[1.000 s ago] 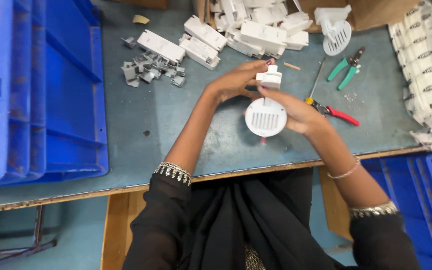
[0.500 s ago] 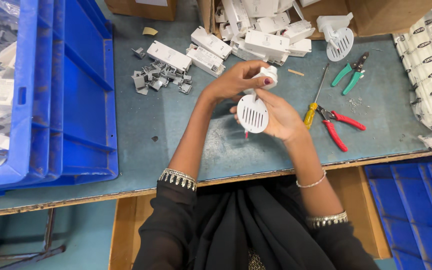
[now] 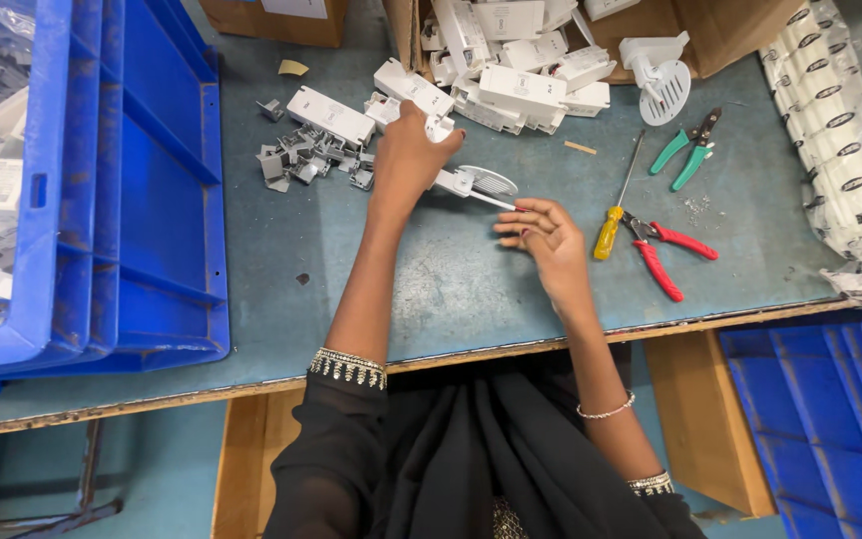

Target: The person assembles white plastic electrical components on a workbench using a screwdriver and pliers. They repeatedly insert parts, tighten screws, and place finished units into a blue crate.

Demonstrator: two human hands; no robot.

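left hand [image 3: 406, 150] reaching forward, closed, right hand [image 3: 543, 232] loosely open, fingers curled

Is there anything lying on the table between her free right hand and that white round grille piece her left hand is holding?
Nothing visible. The left hand holds the white grille piece above the table; the right hand hovers just beside it, fingers open, only bare tabletop between. The yellow screwdriver and red pliers lie off to the other side.

I see my left hand [image 3: 406, 150] gripping a white grilled fitting [image 3: 476, 182] above the bench [image 3: 251, 240]; my right hand [image 3: 541, 235] hovers open just beside it.
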